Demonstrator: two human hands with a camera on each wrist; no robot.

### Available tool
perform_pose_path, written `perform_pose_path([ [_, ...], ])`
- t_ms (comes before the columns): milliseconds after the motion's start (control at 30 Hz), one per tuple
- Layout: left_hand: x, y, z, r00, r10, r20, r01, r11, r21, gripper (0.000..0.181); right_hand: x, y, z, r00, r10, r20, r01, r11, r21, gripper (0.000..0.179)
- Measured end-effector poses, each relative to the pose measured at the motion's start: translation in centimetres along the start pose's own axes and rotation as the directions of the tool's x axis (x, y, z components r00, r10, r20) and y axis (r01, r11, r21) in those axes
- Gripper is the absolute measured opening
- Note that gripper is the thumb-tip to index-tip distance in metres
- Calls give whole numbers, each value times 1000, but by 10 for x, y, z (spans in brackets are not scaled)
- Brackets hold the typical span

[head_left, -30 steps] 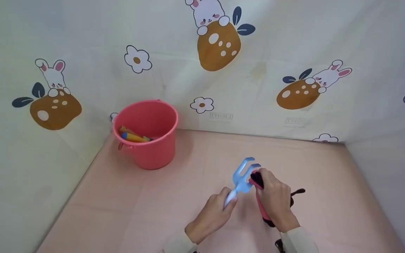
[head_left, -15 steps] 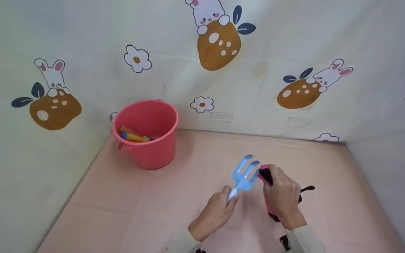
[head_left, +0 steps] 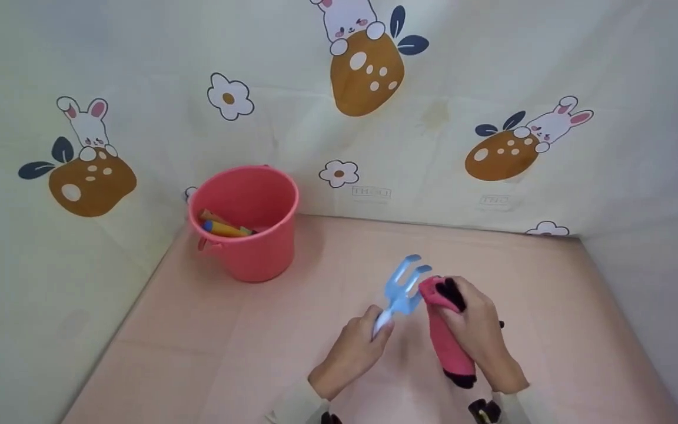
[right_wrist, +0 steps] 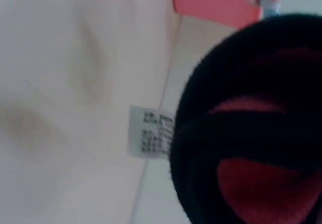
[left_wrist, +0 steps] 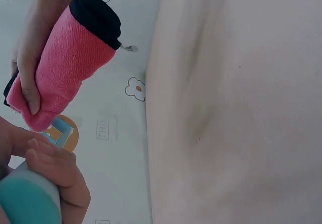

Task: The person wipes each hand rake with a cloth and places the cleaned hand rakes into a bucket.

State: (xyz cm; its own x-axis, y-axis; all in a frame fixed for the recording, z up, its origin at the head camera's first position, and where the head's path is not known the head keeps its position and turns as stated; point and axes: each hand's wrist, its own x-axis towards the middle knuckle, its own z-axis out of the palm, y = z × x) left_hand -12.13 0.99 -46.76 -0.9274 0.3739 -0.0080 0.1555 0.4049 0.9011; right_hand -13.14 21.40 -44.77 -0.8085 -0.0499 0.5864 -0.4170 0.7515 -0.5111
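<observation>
A light blue garden hand fork (head_left: 400, 301) is in my left hand (head_left: 351, 348), tines pointing up and away, fingers wrapped round its pale handle. The handle's turquoise end (left_wrist: 27, 204) shows large in the left wrist view. My right hand (head_left: 481, 324) grips the bunched top of a pink cloth with black edging (head_left: 449, 344), which hangs down toward me. That top sits right at the fork's right-hand tine and overlaps its tip in the head view. In the right wrist view the cloth's black edge (right_wrist: 186, 133) fills the right side, with a printed white label (right_wrist: 151, 133) sticking out.
A pink bucket (head_left: 262, 256) stands at the back left of the peach-coloured surface (head_left: 256, 341). Inside it lie a yellow thing with a blue tip (head_left: 224, 229) and a brown piece (head_left: 212, 215). Pale printed fabric walls (head_left: 292, 70) enclose the back and sides.
The cloth has turned in my right hand, so more of its pink side faces the camera. It shifted right, then its top came back left. The fork has moved slightly, still held.
</observation>
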Motion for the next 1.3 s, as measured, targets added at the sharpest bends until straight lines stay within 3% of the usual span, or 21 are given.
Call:
perform_pose_path([
  [133,0,2,0,1000,-10,-5,10,1000,-8,27,-4,-13,1,994,-36,106,33,999,31,26],
  [300,1,3,2,999,44,-30,-43,998,39,24,-6,-27,2,980,-73,185,74,997,4,28],
  [533,-1,-2,5,977,198,-81,-186,973,137,17,-1,-31,5,972,-98,214,126,985,-120,32],
  [733,-3,-5,7,966,244,-85,-230,962,149,17,0,-25,10,980,-106,168,134,977,-163,29],
  [900,-4,-5,6,977,202,-69,-193,974,122,20,2,-20,12,983,-149,107,169,965,-202,30],
  [1300,-2,2,7,993,119,4,-119,989,82,27,13,-10,11,987,-156,39,159,910,-383,33],
])
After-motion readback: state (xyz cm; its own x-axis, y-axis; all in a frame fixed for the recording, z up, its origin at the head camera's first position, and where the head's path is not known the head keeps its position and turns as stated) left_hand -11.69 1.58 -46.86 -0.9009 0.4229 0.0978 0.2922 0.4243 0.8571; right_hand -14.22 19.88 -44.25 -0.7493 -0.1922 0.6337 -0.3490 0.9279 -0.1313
